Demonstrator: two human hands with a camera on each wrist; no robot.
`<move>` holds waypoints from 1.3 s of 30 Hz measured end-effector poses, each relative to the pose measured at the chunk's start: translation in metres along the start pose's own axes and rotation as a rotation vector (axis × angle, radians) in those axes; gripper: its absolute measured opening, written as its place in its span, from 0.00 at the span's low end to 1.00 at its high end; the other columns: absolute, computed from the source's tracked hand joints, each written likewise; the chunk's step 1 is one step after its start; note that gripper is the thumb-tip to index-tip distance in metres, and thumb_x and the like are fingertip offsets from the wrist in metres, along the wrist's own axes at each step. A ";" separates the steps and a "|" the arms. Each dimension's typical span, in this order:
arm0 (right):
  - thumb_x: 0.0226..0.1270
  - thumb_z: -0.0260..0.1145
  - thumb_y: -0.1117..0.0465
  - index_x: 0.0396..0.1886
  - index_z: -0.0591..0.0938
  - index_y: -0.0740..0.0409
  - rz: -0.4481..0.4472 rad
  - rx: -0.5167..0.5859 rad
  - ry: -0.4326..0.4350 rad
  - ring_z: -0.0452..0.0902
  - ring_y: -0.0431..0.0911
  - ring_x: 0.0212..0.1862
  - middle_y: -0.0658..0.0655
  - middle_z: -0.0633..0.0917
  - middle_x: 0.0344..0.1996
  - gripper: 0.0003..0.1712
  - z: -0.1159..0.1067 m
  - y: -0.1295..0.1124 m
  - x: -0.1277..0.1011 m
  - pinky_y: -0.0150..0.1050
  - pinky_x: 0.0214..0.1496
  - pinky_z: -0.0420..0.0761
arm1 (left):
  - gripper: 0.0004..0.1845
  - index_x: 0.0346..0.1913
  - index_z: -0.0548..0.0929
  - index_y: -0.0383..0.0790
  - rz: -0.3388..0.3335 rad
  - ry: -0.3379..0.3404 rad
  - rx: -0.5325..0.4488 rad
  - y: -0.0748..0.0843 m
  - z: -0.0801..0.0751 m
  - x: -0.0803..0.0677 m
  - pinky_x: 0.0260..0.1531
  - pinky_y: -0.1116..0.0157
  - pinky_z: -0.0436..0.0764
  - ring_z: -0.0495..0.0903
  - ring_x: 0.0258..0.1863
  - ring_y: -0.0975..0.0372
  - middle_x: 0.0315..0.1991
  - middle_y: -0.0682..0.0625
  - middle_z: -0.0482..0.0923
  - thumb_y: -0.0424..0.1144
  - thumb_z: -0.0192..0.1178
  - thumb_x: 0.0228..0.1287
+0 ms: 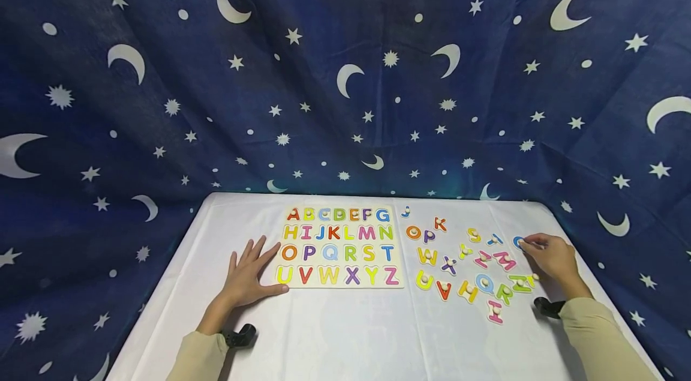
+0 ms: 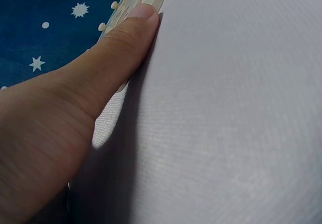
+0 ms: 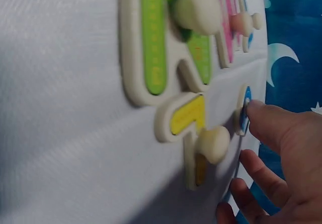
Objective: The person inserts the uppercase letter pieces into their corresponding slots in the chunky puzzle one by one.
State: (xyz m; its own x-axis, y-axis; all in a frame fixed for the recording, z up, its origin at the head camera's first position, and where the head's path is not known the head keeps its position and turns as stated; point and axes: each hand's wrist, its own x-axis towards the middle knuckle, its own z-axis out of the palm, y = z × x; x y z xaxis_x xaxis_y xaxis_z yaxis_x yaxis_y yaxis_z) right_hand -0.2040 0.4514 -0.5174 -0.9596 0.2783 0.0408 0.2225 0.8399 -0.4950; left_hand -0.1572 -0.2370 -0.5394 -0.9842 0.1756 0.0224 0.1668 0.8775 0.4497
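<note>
We see a blue letter piece [image 1: 518,242] near the white table's [image 1: 345,333] right edge, pinched by our right hand [image 1: 552,258] among loose letters, while our flat, relaxed left hand [image 1: 247,276] steadies 1 alphabet board [image 1: 340,247].

We see our left hand [image 1: 249,276] at lower centre-left of the head view, flat, palm down, fingers spread and straight. Our right hand [image 1: 550,256] sits at the right, fingers curled downward, fingertips [image 3: 261,114] extended. Both forearms wear beige sleeves.
</note>
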 end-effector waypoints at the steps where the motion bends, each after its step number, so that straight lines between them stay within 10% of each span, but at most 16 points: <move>1: 0.71 0.68 0.54 0.49 0.83 0.71 0.006 -0.008 0.001 0.73 0.74 0.55 0.78 0.81 0.52 0.22 0.001 0.001 0.000 0.67 0.51 0.73 | 0.58 0.78 0.67 0.49 -0.001 -0.001 -0.002 0.000 0.000 0.000 0.73 0.30 0.34 0.42 0.80 0.36 0.81 0.36 0.50 0.68 0.77 0.43; 29: 0.72 0.66 0.55 0.51 0.83 0.68 0.099 -0.029 -0.035 0.64 0.77 0.60 0.78 0.77 0.58 0.20 -0.003 -0.020 0.004 0.72 0.56 0.64 | 0.58 0.78 0.67 0.49 -0.001 -0.003 -0.016 0.000 0.000 -0.001 0.73 0.30 0.34 0.42 0.80 0.36 0.81 0.36 0.50 0.68 0.77 0.43; 39: 0.70 0.68 0.55 0.48 0.86 0.67 -0.113 -0.004 -0.038 0.72 0.74 0.54 0.78 0.79 0.55 0.19 -0.007 -0.081 0.016 0.70 0.50 0.73 | 0.58 0.78 0.67 0.49 -0.011 -0.012 -0.016 0.000 0.000 -0.001 0.73 0.31 0.33 0.41 0.80 0.36 0.81 0.36 0.50 0.67 0.77 0.43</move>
State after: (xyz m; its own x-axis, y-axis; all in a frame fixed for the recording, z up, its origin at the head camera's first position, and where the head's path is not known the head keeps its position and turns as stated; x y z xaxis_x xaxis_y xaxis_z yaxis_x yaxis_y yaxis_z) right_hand -0.2357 0.3909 -0.4706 -0.9845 0.1635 0.0634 0.1127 0.8669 -0.4856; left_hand -0.1562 -0.2374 -0.5394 -0.9851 0.1716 0.0069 0.1551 0.8719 0.4644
